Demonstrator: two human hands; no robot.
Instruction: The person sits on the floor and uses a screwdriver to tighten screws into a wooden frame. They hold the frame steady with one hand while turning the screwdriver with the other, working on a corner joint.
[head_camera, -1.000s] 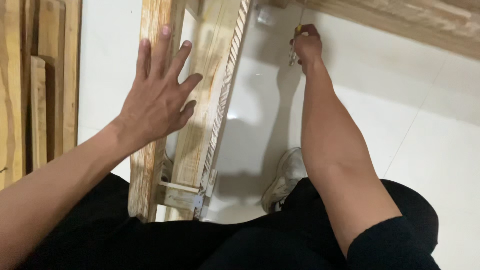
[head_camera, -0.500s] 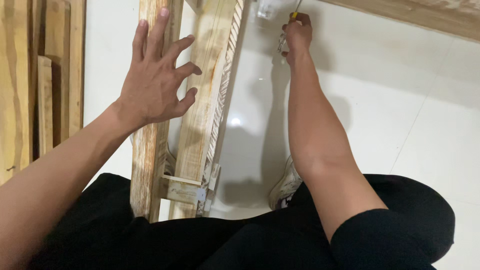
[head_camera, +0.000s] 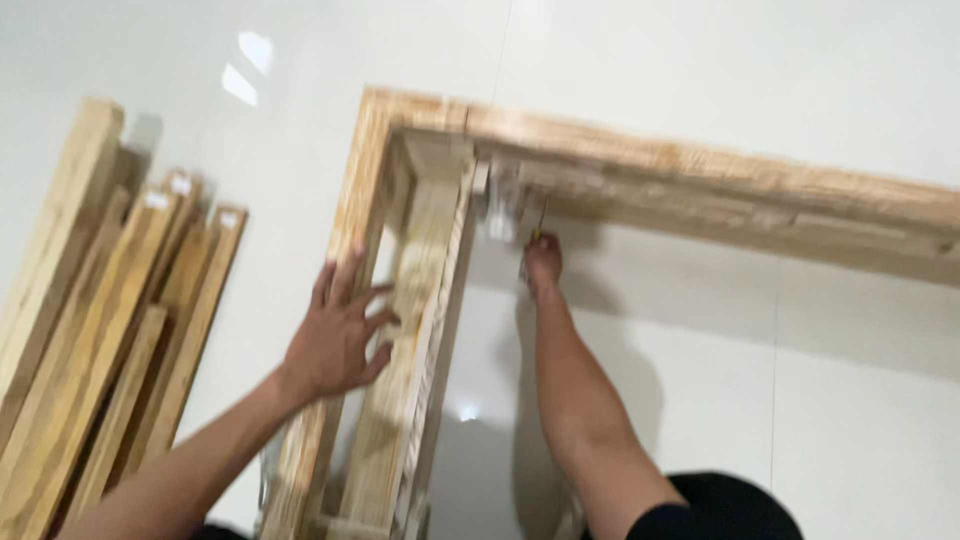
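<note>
A pale wooden frame (head_camera: 640, 165) lies on the glossy white floor, its corner at the upper middle of the head view. My left hand (head_camera: 340, 335) rests flat, fingers spread, on the frame's left rail (head_camera: 400, 350). My right hand (head_camera: 542, 262) reaches into the inner corner and is closed around a small screwdriver (head_camera: 538, 222) with a yellowish handle, its tip pointing at a shiny metal bracket (head_camera: 500, 200) fixed in that corner. The picture is blurred, so the bracket's details are unclear.
Several loose wooden planks (head_camera: 110, 320) lie side by side on the floor at the left. White tiled floor (head_camera: 760, 380) spreads inside and beyond the frame. My dark-clothed knee (head_camera: 720, 510) shows at the bottom right.
The view has tilted up and pulled back, showing the frame's corner and top rail. My right hand stays at the corner with the screwdriver; my left hand remains pressed on the left rail.
</note>
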